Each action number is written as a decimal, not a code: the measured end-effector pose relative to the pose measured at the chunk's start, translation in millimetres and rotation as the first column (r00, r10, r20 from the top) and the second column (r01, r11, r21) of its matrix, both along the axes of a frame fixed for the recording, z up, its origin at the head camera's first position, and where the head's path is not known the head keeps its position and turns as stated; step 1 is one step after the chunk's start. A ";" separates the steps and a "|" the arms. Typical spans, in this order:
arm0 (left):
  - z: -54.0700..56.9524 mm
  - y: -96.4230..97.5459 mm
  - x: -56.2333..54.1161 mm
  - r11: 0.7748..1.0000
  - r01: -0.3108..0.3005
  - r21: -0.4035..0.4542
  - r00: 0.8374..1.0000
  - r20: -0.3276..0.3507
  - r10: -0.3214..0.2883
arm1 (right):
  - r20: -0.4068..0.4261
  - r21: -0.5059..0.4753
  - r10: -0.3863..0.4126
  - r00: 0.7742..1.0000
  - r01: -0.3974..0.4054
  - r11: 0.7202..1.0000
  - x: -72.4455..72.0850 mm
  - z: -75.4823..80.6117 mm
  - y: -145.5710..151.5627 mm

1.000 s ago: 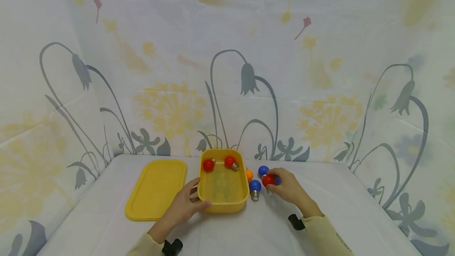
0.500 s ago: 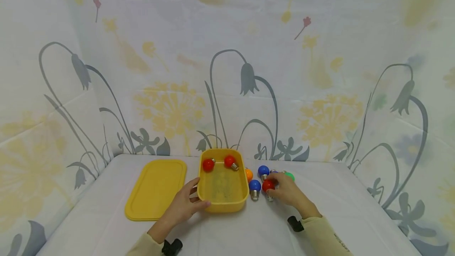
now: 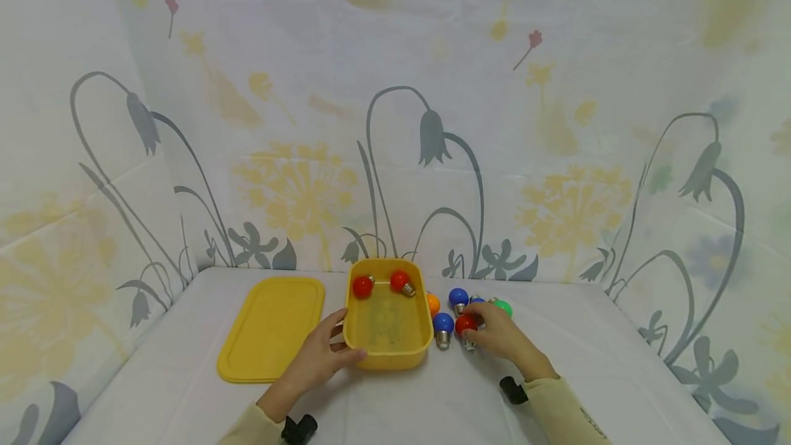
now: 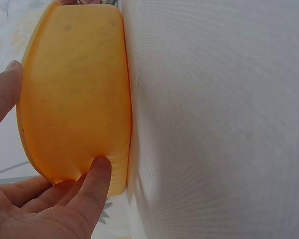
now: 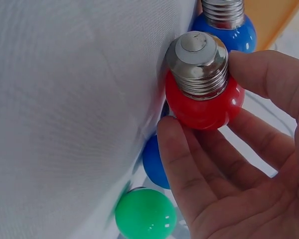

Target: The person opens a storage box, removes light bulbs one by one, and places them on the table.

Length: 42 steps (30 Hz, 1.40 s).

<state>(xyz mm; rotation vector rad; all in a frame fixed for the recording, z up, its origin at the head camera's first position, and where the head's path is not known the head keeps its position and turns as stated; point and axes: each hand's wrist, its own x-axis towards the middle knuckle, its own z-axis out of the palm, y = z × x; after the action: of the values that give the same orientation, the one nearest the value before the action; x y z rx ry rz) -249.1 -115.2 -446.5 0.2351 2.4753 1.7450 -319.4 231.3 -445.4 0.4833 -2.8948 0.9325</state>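
My left hand (image 3: pixel 318 356) holds the near left corner of a yellow plastic container (image 3: pixel 395 362). In the left wrist view its thumb is at the rim and its fingertips press the container's side wall (image 4: pixel 79 89). Inside lie two red light bulbs, one at the left (image 3: pixel 362 287) and one at the far right (image 3: pixel 399 280). To the right of the container, my right hand (image 3: pixel 502 335) grips another red light bulb (image 3: pixel 465 323) between thumb and fingers. The right wrist view shows its metal screw base (image 5: pixel 202 69) facing the camera.
Around the right hand are a near blue bulb (image 3: pixel 443 323), a far blue bulb (image 3: pixel 458 296), a partly hidden blue bulb (image 3: pixel 477 301) and a green bulb (image 3: pixel 504 307). An orange bulb (image 3: pixel 434 303) stands against the container. A yellow lid (image 3: pixel 272 328) lies at the left.
The right hand and its red bulb have shifted slightly nearer. A blue bulb that was by its fingers sits farther back, and the green bulb has come into sight. The left hand stays put.
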 end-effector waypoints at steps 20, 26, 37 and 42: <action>-1.6 -0.9 -1.4 1.000 0.021 -0.001 1.000 -0.016 -0.021 | -0.083 -0.010 0.015 0.996 -0.016 1.000 2.3 15.4 0.8; -2.3 -2.1 -1.1 1.000 0.029 0.007 0.999 -0.020 -0.029 | -0.082 -0.036 0.051 0.995 -0.054 0.998 2.7 29.2 -9.5; -2.0 -3.1 -0.8 0.999 0.032 0.021 0.999 -0.018 -0.032 | -0.114 -0.010 0.122 0.986 -0.124 0.992 -7.4 63.0 -51.1; -1.4 -3.1 -1.0 0.999 0.038 0.026 0.999 -0.018 -0.038 | -0.100 -0.020 0.147 0.984 -0.150 0.989 -12.1 74.4 -74.5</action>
<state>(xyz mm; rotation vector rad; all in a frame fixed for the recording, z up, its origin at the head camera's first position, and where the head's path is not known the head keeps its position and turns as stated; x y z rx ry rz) -250.1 -118.4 -447.9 0.2989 2.4447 1.7684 -331.4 156.8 -371.0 0.7302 -2.7853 0.9365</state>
